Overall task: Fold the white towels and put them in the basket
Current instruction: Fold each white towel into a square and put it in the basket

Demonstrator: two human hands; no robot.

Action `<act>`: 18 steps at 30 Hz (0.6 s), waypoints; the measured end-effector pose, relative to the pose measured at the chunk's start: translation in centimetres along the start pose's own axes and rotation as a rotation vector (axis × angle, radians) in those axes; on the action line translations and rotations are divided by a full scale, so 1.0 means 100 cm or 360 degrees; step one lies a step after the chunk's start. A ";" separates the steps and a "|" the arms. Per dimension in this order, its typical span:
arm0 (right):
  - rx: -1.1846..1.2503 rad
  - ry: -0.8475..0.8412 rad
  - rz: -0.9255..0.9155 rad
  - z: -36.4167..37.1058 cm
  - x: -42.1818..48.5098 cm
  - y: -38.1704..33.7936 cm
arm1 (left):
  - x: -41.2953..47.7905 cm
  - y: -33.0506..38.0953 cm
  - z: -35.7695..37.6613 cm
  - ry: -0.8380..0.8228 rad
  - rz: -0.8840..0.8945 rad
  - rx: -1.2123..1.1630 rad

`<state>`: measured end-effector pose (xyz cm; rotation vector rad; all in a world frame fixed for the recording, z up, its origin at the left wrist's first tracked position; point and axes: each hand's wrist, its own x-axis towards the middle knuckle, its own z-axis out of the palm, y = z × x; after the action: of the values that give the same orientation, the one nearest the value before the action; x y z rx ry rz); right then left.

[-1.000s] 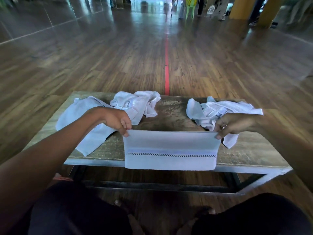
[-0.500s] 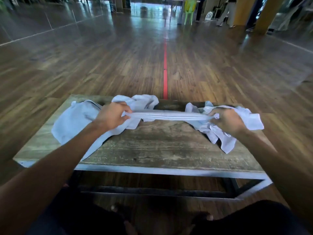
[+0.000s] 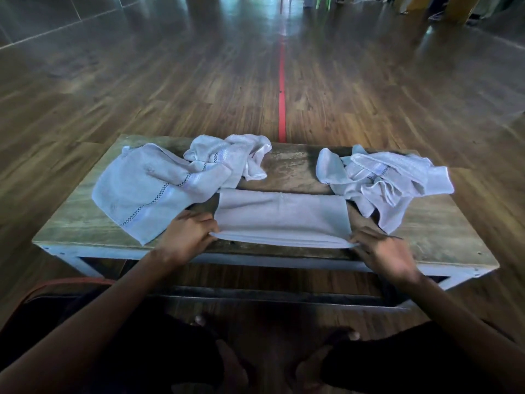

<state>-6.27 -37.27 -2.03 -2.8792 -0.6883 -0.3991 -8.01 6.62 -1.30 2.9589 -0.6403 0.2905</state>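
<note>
Your left hand (image 3: pixel 186 237) and right hand (image 3: pixel 383 253) each pinch a near corner of the folded white towel (image 3: pixel 281 214), a flat terry rectangle lying on the worn wooden table (image 3: pixel 443 234) between two crumpled towel heaps (image 3: pixel 159 183) (image 3: pixel 383 180).

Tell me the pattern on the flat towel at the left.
White flat towel, dark checkered stripe across it; head view.

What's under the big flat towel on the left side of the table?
The flat towel lies on the wooden table. Its right edge tucks under a crumpled towel. Anything beneath the flat towel itself is covered, so that cannot be seen.
</note>
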 end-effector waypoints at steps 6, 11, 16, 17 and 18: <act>0.0016 -0.0031 0.0078 0.001 -0.011 -0.001 | -0.008 0.010 -0.002 -0.0060 -0.0145 -0.0166; 0.0103 -0.0080 0.0067 -0.002 -0.019 -0.002 | -0.018 0.014 -0.001 -0.0088 -0.0220 -0.0405; 0.0229 -0.0130 0.0173 -0.004 -0.017 -0.003 | -0.022 0.004 0.004 -0.0079 -0.0190 -0.0613; 0.0239 -0.0147 0.0208 -0.003 -0.015 -0.003 | -0.022 0.001 0.004 -0.0104 -0.0191 -0.0625; 0.0249 -0.0157 0.0231 -0.003 -0.014 -0.004 | -0.022 0.000 0.005 -0.0118 -0.0191 -0.0619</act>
<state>-7.71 -37.58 -2.12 -2.7912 -0.4963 -0.1764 -9.83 7.45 -2.25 2.6274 -0.4619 0.0387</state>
